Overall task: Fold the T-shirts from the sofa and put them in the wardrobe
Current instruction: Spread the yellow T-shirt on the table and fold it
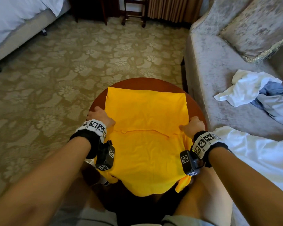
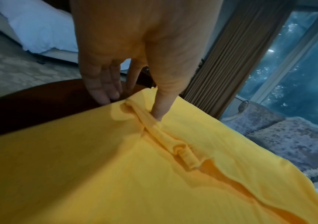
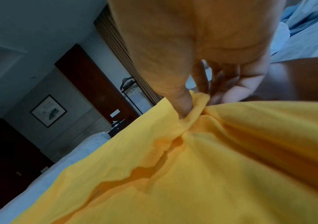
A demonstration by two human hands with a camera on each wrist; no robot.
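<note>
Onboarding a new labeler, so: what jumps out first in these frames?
The bright yellow T-shirt spread over the round dark wooden table dominates the centre. The left hand and right hand each pinch an end of a fold line across it, the near part hanging off the table edge. On the grey sofa to the right lies a crumpled white and blue pile of clothes.

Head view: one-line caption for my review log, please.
Both hands, left hand and right hand, pinch a yellow T-shirt on a round wooden table.

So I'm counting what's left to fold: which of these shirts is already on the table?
The yellow T-shirt, spread on the round wooden table and pinched by both hands. The white garments are crumpled on the sofa.
</note>
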